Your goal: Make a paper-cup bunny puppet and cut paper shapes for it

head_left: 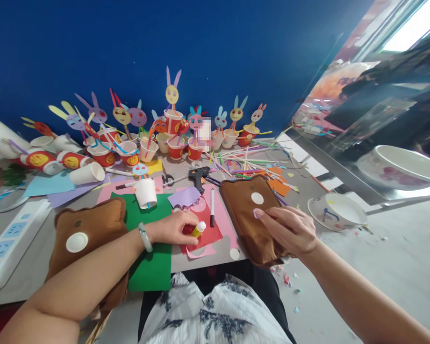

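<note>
Head view, looking down at a pretty messy craft table (195, 263). The left hand (174, 227) is closed around a small glue stick (199, 229), fingers wrapped over the barrel with the yellow end poking out toward the right, just above a sheet of red paper (209, 234) that lies over a pink sheet (222, 215), near the table's front edge. I can't tell whether the tip is actually touching the paper. The glue stick looks like a light, stiff, smooth plastic tube, so I'd say a grip around the middle of the barrel is the sane way to hold it, since the end would be tacky. The red paper looks thin and floppy and I'd guess it slides or creases easily, so it's better pinned flat or lifted by an edge. The right hand (290, 230) lies loose and flat on a brown pad (241, 210), fingers stretched out and not gripping anything. There's a pale bit at one fingertip that could be a nail or a paper scrap, can't say. That pad looks soft and squishy, with a white paper circle (257, 198) on top. A black marker (212, 207) lies just beside the left hand, with a green sheet (150, 267) under the wrist.
</note>
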